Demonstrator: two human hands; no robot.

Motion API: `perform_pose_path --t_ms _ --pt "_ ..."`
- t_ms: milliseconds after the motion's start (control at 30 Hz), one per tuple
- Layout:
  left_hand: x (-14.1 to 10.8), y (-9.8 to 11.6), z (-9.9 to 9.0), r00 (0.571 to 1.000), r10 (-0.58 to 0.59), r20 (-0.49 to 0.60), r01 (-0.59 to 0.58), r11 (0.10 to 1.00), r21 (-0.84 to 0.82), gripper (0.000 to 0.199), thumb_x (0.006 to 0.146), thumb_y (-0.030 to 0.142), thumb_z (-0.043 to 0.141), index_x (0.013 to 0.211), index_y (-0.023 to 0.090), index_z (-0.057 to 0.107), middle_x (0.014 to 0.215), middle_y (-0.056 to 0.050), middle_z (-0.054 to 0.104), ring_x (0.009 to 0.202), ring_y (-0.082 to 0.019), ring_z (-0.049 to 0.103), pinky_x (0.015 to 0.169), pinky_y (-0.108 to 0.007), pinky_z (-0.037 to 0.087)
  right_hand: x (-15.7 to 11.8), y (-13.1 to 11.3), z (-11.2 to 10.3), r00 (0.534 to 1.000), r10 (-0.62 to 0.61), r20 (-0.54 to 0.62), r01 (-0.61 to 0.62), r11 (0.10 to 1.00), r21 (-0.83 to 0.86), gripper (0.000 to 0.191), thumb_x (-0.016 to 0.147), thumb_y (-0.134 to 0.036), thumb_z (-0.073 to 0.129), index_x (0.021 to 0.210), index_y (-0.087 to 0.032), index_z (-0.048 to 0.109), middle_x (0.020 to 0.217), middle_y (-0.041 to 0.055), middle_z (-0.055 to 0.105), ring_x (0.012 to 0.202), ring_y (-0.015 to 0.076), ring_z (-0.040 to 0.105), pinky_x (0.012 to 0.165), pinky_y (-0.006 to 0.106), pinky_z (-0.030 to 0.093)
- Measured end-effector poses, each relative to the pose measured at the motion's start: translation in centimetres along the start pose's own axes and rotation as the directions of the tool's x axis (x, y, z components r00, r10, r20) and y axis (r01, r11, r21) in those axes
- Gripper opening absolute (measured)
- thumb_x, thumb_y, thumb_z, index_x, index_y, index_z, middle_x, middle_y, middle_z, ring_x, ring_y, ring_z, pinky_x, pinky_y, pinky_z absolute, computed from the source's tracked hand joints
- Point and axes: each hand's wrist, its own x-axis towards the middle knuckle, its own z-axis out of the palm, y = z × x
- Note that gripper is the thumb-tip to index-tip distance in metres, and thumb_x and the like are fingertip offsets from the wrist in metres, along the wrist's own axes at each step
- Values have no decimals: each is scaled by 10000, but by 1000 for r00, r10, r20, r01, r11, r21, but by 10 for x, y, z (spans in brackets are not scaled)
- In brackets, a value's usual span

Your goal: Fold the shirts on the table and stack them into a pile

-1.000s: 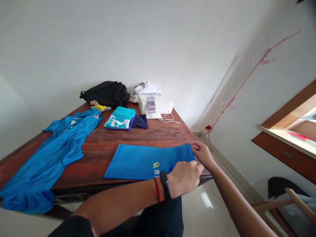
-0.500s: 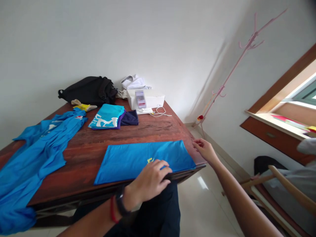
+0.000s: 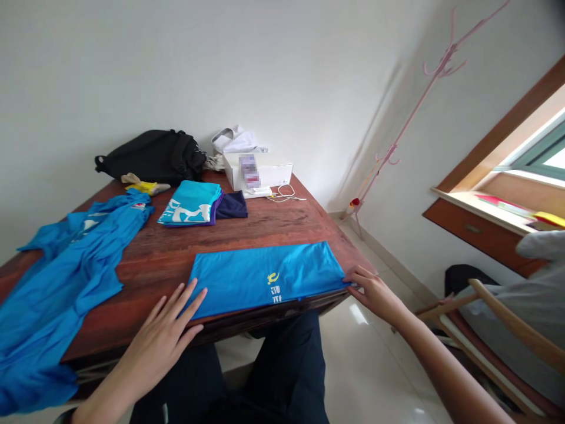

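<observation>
A folded blue T-shirt [image 3: 247, 282] with a yellow and white print lies in a long strip along the table's front edge. My left hand [image 3: 165, 330] is open, its fingers spread and touching the left end of the strip. At the opposite end, my right hand [image 3: 368, 288] pinches the near right corner of the cloth between thumb and fingers. Another blue T-shirt [image 3: 83, 253] is spread loosely on the left, partly hanging over the front edge. Behind the strip sits a stack of folded clothes, with a turquoise shirt [image 3: 192, 203] on top and a dark navy cloth [image 3: 233, 205] beside it.
On the wooden table [image 3: 282, 229], a black backpack [image 3: 150, 156] and a white box [image 3: 276, 171] stand at the back, with a white cable [image 3: 286, 193] in front of the box. A pink coat rack [image 3: 415, 118] leans right. A wooden chair [image 3: 507, 318] is at my right.
My left hand has moved left from the middle of the T-shirt to its left end and spread its fingers. My right hand has come down onto the near right corner and closed on it.
</observation>
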Motion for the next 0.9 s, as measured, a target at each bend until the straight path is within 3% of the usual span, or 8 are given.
perform_pose_path --t_ms 233,367,500,567,667,700,800,900 --pt "0 5 -1 1000 -18 3 18 998 54 542 1052 502 369 1582 388 380 1657 -14 338 1478 -331 424 1151 -550 422 -11 -2 1 997 -64 -49 60 996 -73 284 1016 -331 488 924 -241 740 929 105 692 834 231 685 782 354 563" --pt "0 9 -12 995 -83 55 81 996 23 574 1026 580 396 1561 373 432 1667 -30 317 1475 -370 417 1113 -557 455 -15 -5 3 995 -76 -61 72 995 -66 304 1019 -337 490 855 -256 734 871 96 702 806 232 690 748 338 552" --pt "29 21 -30 993 -90 81 95 994 -60 623 1017 625 401 1554 315 464 1672 -53 314 1510 -384 347 1146 -555 423 -9 -16 -14 999 -36 9 36 997 62 222 946 -450 648 856 -266 734 823 62 722 758 222 692 697 312 537" --pt "58 27 -36 996 -23 81 33 992 -126 637 1021 623 403 1556 283 465 1648 -66 378 1514 -350 355 1179 -525 395 5 -23 -26 994 67 -87 -57 992 111 306 946 -510 628 838 -242 729 792 60 726 706 212 677 656 301 519" --pt "104 24 -34 999 15 48 -6 984 -180 605 1044 547 380 1518 196 513 1564 -106 510 1469 -311 439 1200 -476 378 43 -29 -33 918 274 -288 -238 959 155 415 971 -546 533 867 -197 732 757 64 727 681 211 667 638 288 489" --pt "117 20 -31 999 -29 26 33 984 -175 577 1049 506 372 1486 170 544 1514 -124 562 1425 -310 494 1181 -464 400 58 -28 -31 906 307 -292 -277 951 139 418 959 -546 534 877 -189 735 777 68 738 701 216 672 648 286 481" --pt "141 -6 -22 966 -258 -17 253 956 -152 518 1029 436 386 1367 119 618 1299 -171 689 1205 -325 652 1027 -440 510 101 -13 -13 907 389 -159 -395 919 -3 425 930 -537 556 770 -175 710 752 80 738 698 220 657 604 275 413" --pt "144 -37 -18 913 -403 67 407 888 -212 458 991 473 435 1199 149 682 1080 -136 748 1009 -304 710 876 -384 538 128 9 8 865 495 -79 -499 866 -39 441 932 -525 562 730 -160 705 737 97 740 653 205 637 566 269 369"
